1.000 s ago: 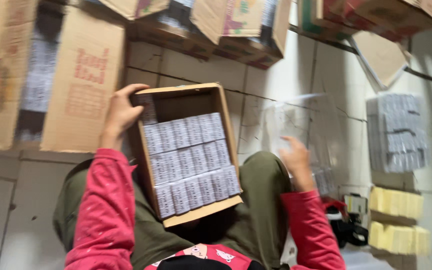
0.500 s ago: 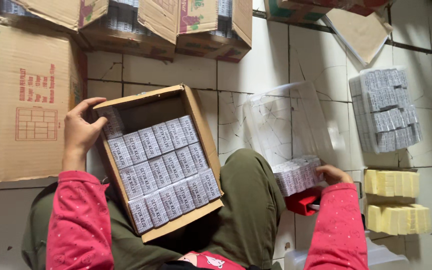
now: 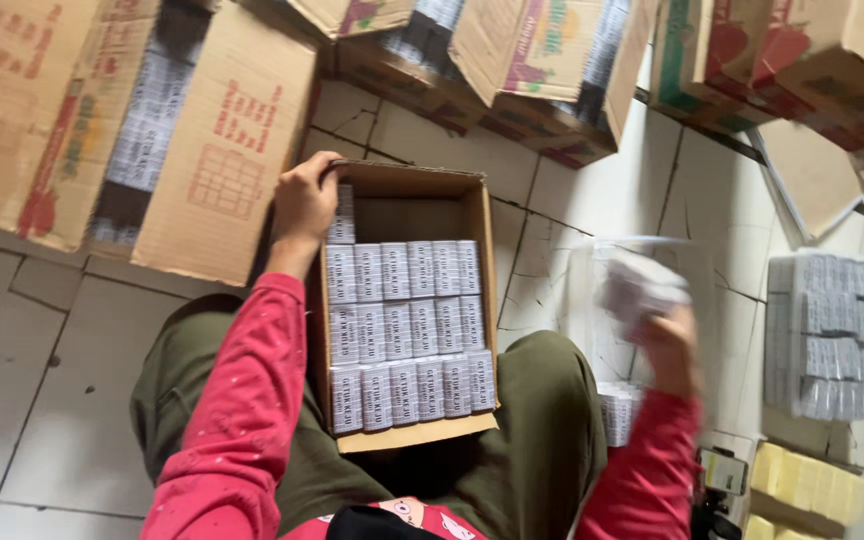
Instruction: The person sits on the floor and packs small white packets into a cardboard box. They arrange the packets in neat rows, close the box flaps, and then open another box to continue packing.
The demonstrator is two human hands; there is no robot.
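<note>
An open cardboard box (image 3: 472, 210) rests between my knees on the tiled floor. Rows of small white packets (image 3: 407, 330) fill its near part; the far part is bare. My left hand (image 3: 304, 200) grips the box's far left corner. My right hand (image 3: 667, 340) is lifted to the right of the box and holds a blurred stack of white packets (image 3: 637, 285) above a clear plastic bag (image 3: 592, 300) on the floor.
Large cardboard cartons (image 3: 152, 130) with more packets line the far side and left. A wrapped block of white packets (image 3: 827, 335) lies at the right, yellow packs (image 3: 807, 480) below it. Some packets (image 3: 617, 410) sit by my right knee.
My right hand has risen from near my right knee, carrying a stack of white packets up and toward the box. The left hand has stayed on the box corner.
</note>
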